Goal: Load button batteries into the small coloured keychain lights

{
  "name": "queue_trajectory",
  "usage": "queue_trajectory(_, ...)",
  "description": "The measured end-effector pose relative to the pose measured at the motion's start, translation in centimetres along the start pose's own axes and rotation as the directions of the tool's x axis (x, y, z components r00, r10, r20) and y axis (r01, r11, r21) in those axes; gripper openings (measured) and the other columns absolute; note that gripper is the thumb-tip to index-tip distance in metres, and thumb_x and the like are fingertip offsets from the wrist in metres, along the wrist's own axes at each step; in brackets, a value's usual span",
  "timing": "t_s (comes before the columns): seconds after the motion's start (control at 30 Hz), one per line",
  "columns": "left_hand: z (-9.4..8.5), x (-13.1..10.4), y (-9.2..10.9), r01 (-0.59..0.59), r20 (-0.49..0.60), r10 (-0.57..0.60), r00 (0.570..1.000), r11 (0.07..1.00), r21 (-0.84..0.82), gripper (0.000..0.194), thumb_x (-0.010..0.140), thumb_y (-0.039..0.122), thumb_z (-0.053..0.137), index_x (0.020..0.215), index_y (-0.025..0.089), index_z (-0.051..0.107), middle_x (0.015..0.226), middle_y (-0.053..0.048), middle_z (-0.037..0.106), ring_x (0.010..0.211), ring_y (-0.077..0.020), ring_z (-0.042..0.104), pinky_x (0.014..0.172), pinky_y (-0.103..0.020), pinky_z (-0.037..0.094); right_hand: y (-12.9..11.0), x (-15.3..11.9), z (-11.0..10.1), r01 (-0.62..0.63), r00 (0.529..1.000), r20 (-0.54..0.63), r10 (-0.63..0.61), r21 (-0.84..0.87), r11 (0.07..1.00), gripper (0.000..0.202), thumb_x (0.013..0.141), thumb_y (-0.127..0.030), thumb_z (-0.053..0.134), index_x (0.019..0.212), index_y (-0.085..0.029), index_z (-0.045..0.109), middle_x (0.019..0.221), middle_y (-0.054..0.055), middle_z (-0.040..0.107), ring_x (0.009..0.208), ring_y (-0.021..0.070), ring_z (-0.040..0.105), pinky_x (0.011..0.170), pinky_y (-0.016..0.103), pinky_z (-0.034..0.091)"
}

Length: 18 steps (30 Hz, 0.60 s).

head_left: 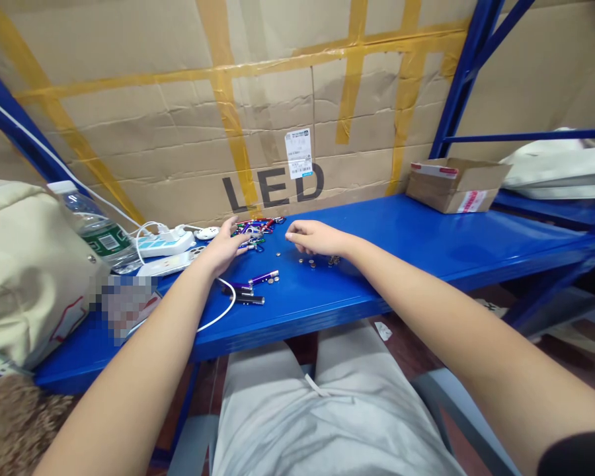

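Note:
My left hand (225, 246) reaches over the left edge of a pile of small coloured metal penlights with clips (264, 227), its fingers spread. I cannot tell whether it touches the pile. To the right, my right hand (311, 237) hovers low over the shelf with thumb and fingers pinched together; what lies between them, if anything, is too small to make out. Below that hand several button cells (312, 263) are scattered, with a small heap of them (334, 260) under the wrist. A purple penlight (264, 277) and a black penlight (248, 299) lie nearer the front edge, beside two more cells (274, 280).
On the left are power strips (163, 244) with white cables, a water bottle (104, 231), a phone-like object (133, 307) and a cream bag (30, 264). A small cardboard box (453, 185) stands right on the blue shelf (377, 228). A large taped carton (178, 132) backs it.

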<state>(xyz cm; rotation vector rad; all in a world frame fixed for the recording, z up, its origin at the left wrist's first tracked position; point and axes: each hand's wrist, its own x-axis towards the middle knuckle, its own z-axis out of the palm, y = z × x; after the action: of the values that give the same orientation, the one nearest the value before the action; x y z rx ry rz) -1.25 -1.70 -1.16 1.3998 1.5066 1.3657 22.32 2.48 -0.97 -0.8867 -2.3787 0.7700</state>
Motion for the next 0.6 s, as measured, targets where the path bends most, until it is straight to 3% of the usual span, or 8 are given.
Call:
queue_trajectory(0.07,-0.6,-0.6,0.6,-0.082,0.115,0.06,0.992,0.977,0.197,0.051,0.075,0.033,0.069,0.123,0.024,0.057,0.137,-0.011,0.053,0.121,-0.027,0.054,0.095,-0.041,0.049,0.0,0.0,0.0,0.074,0.997,-0.014,-0.075,-0.055,0.996,0.023,0.09,-0.038,0.052,0.091,-0.017,0.06,0.084,0.003,0.066,0.072,0.0137,0.059,0.066,0.027,0.045)
queue_trajectory(0.13,-1.2,-1.3,1.3,-0.227,0.328,0.098,0.94,0.895,0.383,0.046,0.071,0.046,0.073,0.109,0.021,0.066,0.119,-0.008,0.066,0.113,-0.0273,0.059,0.097,-0.041,0.047,-0.1,-0.2,-0.1,0.132,0.991,0.018,-0.131,-0.12,0.984,0.02,0.086,-0.036,0.058,0.09,-0.017,0.065,0.09,0.004,0.068,0.08,0.0153,0.061,0.07,0.027,0.045)
queue_trajectory(0.17,-1.5,-1.6,1.7,-0.278,0.434,0.065,0.898,0.849,0.448,0.046,0.069,0.05,0.073,0.105,0.022,0.069,0.113,-0.006,0.068,0.108,-0.0264,0.061,0.096,-0.038,0.047,-0.2,-0.3,-0.2,0.151,0.988,0.054,-0.144,-0.149,0.977,0.019,0.083,-0.035,0.06,0.089,-0.017,0.067,0.092,0.004,0.069,0.081,0.0159,0.061,0.071,0.027,0.045)
queue_trajectory(0.23,-1.7,-2.2,2.2,-0.327,0.533,-0.03,0.845,0.76,0.561,0.049,0.066,0.055,0.074,0.104,0.024,0.072,0.104,-0.004,0.071,0.099,-0.025,0.064,0.089,-0.035,0.049,-0.4,-0.7,-0.6,0.169,0.98,0.139,-0.143,-0.198,0.966,0.018,0.078,-0.033,0.066,0.086,-0.018,0.07,0.094,0.005,0.069,0.084,0.017,0.061,0.071,0.027,0.045)
queue_trajectory(0.37,-1.6,-2.6,2.4,-0.375,0.556,-0.057,0.829,0.681,0.629,0.04,0.068,0.054,0.07,0.096,0.025,0.076,0.098,-0.004,0.074,0.091,-0.0239,0.066,0.079,-0.029,0.05,-0.3,-1.2,-1.5,0.136,0.976,0.2,-0.081,-0.282,0.95,0.022,0.072,-0.035,0.071,0.087,-0.02,0.074,0.094,0.005,0.07,0.084,0.018,0.061,0.07,0.027,0.045)
queue_trajectory(0.47,-1.3,-2.6,2.2,-0.425,0.566,0.006,0.825,0.667,0.612,0.034,0.072,0.051,0.067,0.094,0.026,0.077,0.099,-0.003,0.074,0.09,-0.0224,0.066,0.075,-0.027,0.05,0.2,-1.2,-1.8,0.09,0.98,0.199,-0.024,-0.333,0.939,0.025,0.07,-0.035,0.072,0.09,-0.021,0.075,0.09,0.004,0.07,0.078,0.0175,0.061,0.066,0.027,0.045)
queue_trajectory(0.6,-1.1,-2.6,2.0,-0.433,0.599,-0.011,0.8,0.68,0.592,0.035,0.067,0.047,0.072,0.094,0.026,0.077,0.092,-0.004,0.074,0.081,-0.0213,0.067,0.067,-0.025,0.049,0.5,-0.8,-1.4,0.057,0.979,0.201,0.011,-0.327,0.943,0.017,0.072,-0.028,0.07,0.087,-0.02,0.074,0.083,0.004,0.07,0.069,0.0152,0.06,0.059,0.026,0.043)
